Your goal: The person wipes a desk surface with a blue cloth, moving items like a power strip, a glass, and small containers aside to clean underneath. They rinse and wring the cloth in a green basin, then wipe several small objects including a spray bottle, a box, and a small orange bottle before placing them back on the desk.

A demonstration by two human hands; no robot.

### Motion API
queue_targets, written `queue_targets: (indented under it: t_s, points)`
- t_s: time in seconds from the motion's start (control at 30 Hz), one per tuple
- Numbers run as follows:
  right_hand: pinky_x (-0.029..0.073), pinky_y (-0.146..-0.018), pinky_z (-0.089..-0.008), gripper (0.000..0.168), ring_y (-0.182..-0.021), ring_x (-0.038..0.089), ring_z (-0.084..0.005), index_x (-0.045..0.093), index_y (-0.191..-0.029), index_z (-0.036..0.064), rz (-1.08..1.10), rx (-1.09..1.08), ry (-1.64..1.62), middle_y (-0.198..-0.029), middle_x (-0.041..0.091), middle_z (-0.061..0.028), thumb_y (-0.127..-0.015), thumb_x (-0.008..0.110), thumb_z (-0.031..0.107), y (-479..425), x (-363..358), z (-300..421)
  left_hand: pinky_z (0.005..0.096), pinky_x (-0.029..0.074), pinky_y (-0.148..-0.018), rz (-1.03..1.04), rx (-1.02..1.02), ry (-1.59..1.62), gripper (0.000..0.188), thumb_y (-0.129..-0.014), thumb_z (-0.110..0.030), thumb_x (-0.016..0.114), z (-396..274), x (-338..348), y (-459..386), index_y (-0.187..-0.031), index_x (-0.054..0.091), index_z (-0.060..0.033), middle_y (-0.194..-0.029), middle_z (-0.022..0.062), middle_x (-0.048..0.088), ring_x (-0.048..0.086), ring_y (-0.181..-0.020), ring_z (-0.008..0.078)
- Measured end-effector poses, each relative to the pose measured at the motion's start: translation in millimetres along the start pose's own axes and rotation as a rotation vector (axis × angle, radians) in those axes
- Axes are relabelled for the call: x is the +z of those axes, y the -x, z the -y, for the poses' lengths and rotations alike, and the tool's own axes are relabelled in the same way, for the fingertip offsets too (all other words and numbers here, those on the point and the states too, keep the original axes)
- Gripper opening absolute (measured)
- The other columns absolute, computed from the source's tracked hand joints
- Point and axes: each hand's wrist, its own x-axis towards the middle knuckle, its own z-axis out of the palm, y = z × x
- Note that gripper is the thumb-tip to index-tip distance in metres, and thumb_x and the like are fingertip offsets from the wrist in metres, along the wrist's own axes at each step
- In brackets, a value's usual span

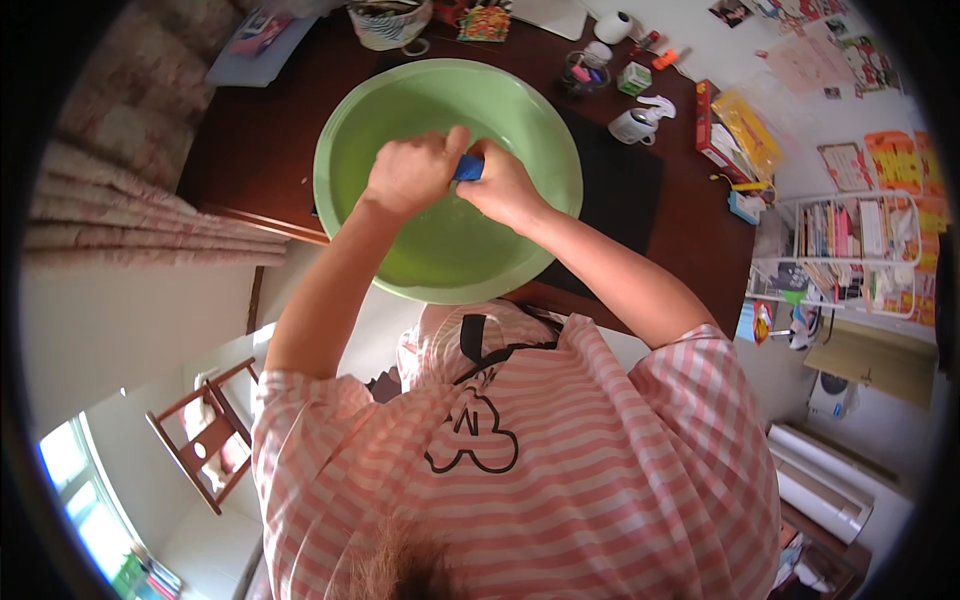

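Note:
A large green plastic basin (450,262) stands on the dark wooden table, near its front edge. Over the middle of the basin both hands grip a small blue item (469,168), perhaps a cloth or sponge; most of it is hidden by the fingers. My left hand (417,171) is closed around its left end, with the thumb pointing up. From the right, my right hand (502,184) closes on the other end. Below the hands the basin appears to hold some clear water.
Right of the basin, a black mat (619,195) lies on the table (697,247). Behind it are a spray bottle (636,124), a small green-and-white box (634,78) and a jar of small items (583,73). A patterned basket (390,22) and a grey tray (259,56) stand at the back left.

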Motion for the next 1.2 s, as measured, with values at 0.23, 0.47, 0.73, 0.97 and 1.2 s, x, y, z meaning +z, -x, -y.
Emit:
queue_targets:
  t_s: [0.23,0.47,0.73,0.97,1.2]
  points:
    - [0.05,-0.074,-0.0402,0.035,-0.089,0.064,-0.0342,0.056,-0.112,0.002,0.33,0.265,0.168,-0.098,0.062,-0.0199,-0.077,0.058,0.001,-24.0,4.2,-32.5,0.053,0.053,-0.067,0.572,-0.321,0.201,0.021,-0.079,-0.012,0.063,-2.1,34.8,14.5,-0.099,0.058,-0.011,-0.084,0.0161,0.07,0.067,-0.076,0.0414]
    - [0.055,-0.079,-0.0329,0.062,-0.101,0.061,-0.02,0.04,-0.139,-0.002,0.28,0.391,-0.534,-0.118,0.057,-0.0147,-0.081,0.059,0.008,-13.6,-4.1,-29.4,0.0509,0.052,-0.075,0.472,-0.62,0.334,0.037,-0.078,-0.008,0.062,-26.8,4.4,16.1,-0.112,0.046,-0.0048,-0.092,0.0232,0.067,0.066,-0.089,0.042]
    - [0.052,-0.088,-0.0338,0.063,-0.108,0.058,-0.0191,0.041,-0.135,-0.005,0.149,0.102,-0.952,-0.123,0.056,-0.0145,-0.084,0.074,0.01,11.4,-39.0,-33.3,0.042,0.052,-0.078,-0.054,-0.599,0.75,0.043,-0.082,-0.004,0.07,-87.5,0.0,29.0,-0.118,0.046,0.0027,-0.1,0.0209,0.063,0.065,-0.089,0.0352]
    - [0.047,-0.075,-0.0245,0.047,-0.093,0.06,-0.0093,0.052,-0.133,0.007,0.263,-0.072,-1.023,-0.109,0.066,-0.0022,-0.09,0.07,0.015,48.0,-108.4,-49.8,0.0281,0.051,-0.081,-0.384,-1.094,1.53,0.038,-0.1,-0.026,0.058,-129.5,-6.3,14.5,-0.12,0.058,0.0063,-0.106,0.0094,0.066,0.063,-0.09,0.0154]
    - [0.05,-0.086,-0.0302,0.056,-0.094,0.063,-0.0158,0.046,-0.136,-0.001,0.399,-0.24,-0.601,-0.105,0.065,-0.0122,-0.086,0.068,0.009,102.7,-187.1,-107.8,0.0246,0.049,-0.081,-0.847,-1.135,1.237,0.034,-0.101,-0.028,0.058,-224.8,-13.9,-47.6,-0.111,0.066,0.003,-0.099,0.0031,0.068,0.06,-0.087,0.0093]
